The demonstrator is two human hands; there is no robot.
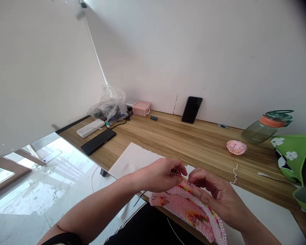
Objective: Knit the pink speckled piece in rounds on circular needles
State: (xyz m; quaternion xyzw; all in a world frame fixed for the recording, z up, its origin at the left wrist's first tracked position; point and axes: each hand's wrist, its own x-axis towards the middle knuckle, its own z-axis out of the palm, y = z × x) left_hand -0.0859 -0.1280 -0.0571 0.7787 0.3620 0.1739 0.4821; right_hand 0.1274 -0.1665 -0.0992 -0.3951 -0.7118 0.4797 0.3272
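Note:
A pink knitted piece (193, 211) with red, yellow and orange flecks hangs in a curve between my hands, over the table's front edge. My left hand (165, 173) is closed on its upper left edge, fingers curled. On the other side, my right hand (214, 192) pinches the knitting's upper edge between thumb and fingers. Below my left wrist pokes out a thin grey pointed tip (139, 198), perhaps a knitting needle; the rest of it is hidden. A pink yarn ball (236, 147) lies beyond my right hand, with a wavy strand running towards the hand.
White paper (132, 160) lies under my hands on the wooden table (153, 136). Behind stand a leaning phone (192, 109), a pink box (141, 109) and a plastic bag (109, 103). A bottle (264, 129) and green flowered bag (293, 154) are right; a dark phone (98, 141) lies left.

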